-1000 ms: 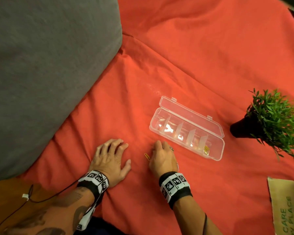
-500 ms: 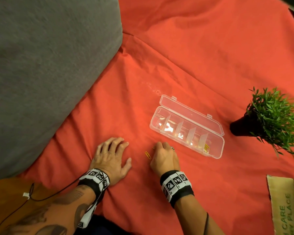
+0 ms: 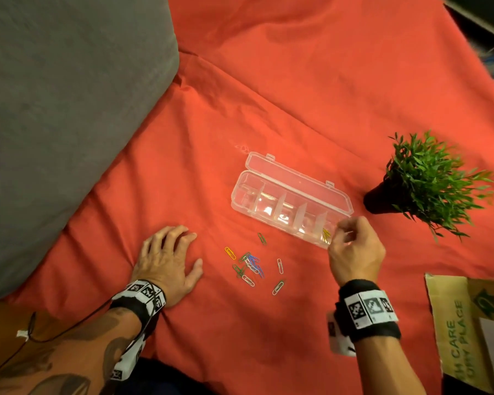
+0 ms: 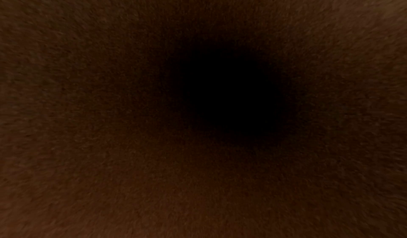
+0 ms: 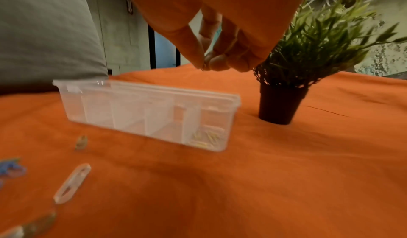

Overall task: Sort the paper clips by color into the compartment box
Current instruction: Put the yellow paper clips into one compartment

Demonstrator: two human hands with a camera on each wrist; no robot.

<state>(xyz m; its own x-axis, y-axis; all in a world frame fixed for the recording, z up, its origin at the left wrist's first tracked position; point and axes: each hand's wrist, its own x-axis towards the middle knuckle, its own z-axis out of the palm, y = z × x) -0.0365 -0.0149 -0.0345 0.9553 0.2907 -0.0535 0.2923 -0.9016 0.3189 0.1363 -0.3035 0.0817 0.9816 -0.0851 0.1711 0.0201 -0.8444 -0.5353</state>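
1. Right hand pinches something small, probably a paper clip, above the compartment box's end cell holding yellow clips.
2. Left hand lies flat, released.
3. Loose clips between the hands: light, stiff, slippery; pinch by the edges.

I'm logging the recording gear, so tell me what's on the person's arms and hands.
Both hands are bare. The left hand has a black wristband carrying white square-code marker tiles, a thin black cable trailing off, and dark tattoos on the forearm. The right hand has a matching black wristband with white code tiles.
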